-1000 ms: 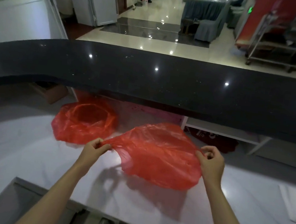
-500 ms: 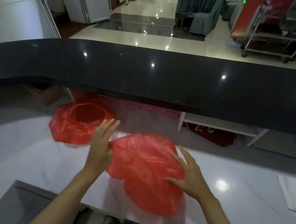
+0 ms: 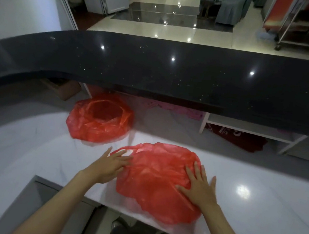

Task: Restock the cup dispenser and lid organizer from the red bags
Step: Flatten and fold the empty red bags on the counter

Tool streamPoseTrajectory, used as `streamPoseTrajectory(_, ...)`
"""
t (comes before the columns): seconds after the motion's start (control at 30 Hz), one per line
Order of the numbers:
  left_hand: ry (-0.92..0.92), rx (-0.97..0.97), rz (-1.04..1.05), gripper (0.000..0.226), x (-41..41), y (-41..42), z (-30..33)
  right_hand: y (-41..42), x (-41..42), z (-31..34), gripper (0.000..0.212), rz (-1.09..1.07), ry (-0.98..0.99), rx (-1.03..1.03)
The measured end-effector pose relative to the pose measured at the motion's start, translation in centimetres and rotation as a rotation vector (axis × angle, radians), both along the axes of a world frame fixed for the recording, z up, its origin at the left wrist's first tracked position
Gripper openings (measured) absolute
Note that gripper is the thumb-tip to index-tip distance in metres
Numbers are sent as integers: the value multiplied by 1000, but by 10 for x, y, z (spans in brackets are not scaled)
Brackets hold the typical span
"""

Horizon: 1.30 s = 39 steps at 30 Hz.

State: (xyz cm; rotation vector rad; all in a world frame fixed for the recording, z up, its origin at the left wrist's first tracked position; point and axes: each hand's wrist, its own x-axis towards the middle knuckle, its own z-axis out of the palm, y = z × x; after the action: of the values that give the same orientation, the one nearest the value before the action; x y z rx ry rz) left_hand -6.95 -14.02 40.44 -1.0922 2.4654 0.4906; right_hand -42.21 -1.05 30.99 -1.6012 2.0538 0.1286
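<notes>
A flat, crinkly red plastic bag (image 3: pixel 159 180) lies near the front edge of the white marble counter (image 3: pixel 27 151), with the left hand (image 3: pixel 110 167) and right hand (image 3: pixel 199 187) pressing it down with straight fingers, gripping nothing, and another round, open red plastic bag (image 3: pixel 100 117) sits toward the back edge.

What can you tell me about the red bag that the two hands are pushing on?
The near red bag is thin, crinkly, see-through plastic, like a shopping bag. It lies flattened on the white marble counter, with one edge hanging a little over the front. A loop handle shows at its top left. The left hand presses its left edge and the right hand lies flat on its right side, fingers spread. It looks empty.
</notes>
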Motion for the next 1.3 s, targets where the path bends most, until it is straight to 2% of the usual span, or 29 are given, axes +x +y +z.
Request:
streamPoseTrajectory(0.03,-5,-30,39,84,16,-3,-8,-2,1,0,104,-44,4,-5)
streamPoseTrajectory(0.07,-16,-47,83,79,30,-4,-15,-4,2,0,105,-78,9,-5)
streamPoseTrajectory(0.13,-88,-47,147,54,51,-7,-24,-9,5,1,108,-109,16,12)
streamPoseTrajectory(0.2,-59,-95,174,49,62,-11,-24,-12,7,2,111,-110,30,26)
streamPoseTrajectory(0.3,349,-463,227,63,52,-12,-4,-17,9,2,105,-111,47,-37)
streamPoseTrajectory(0.37,636,-692,217,56,18,-4,20,-16,14,4,80,-148,23,-268)
streamPoseTrajectory(0.43,811,-748,97,47,-35,6,42,-14,21,5,64,-165,-40,-553)
streamPoseTrajectory(0.5,868,-621,-67,41,-80,14,39,-15,32,7,66,-106,-93,-638)
streamPoseTrajectory(0.57,709,-463,-140,40,-105,16,9,-17,42,7,80,-64,-156,-458)
streamPoseTrajectory(0.63,405,-310,-117,79,-110,13,-26,-16,44,3,108,-61,-169,-207)
streamPoseTrajectory(0.7,117,-152,-98,112,-101,4,-54,-15,40,-2,132,-34,-111,-52)
streamPoseTrajectory(0.77,-25,-67,-68,123,-86,-3,-69,-14,35,-8,138,18,-50,30)
streamPoseTrajectory(0.83,-56,-42,-20,125,-69,-8,-75,-15,31,-9,136,34,-30,69)
streamPoseTrajectory(0.9,-69,-48,-7,122,-56,-13,-75,-18,29,-6,127,35,-20,76)
streamPoseTrajectory(0.97,-62,-54,-30,115,-48,-19,-68,-22,31,2,106,25,-6,18)
streamPoseTrajectory(1.07,53,-82,-46,101,-37,-26,-43,-35,39,20,62,-43,-26,-324)
streamPoseTrajectory(1.17,386,-244,-44,72,-19,-37,-19,-61,59,45,29,-32,-92,-757)
streamPoseTrajectory(1.23,645,-357,15,59,-3,-51,-7,-88,83,66,15,-33,-239,-836)
streamPoseTrajectory(1.3,810,-497,123,54,18,-74,3,-117,114,83,24,-70,-445,-804)
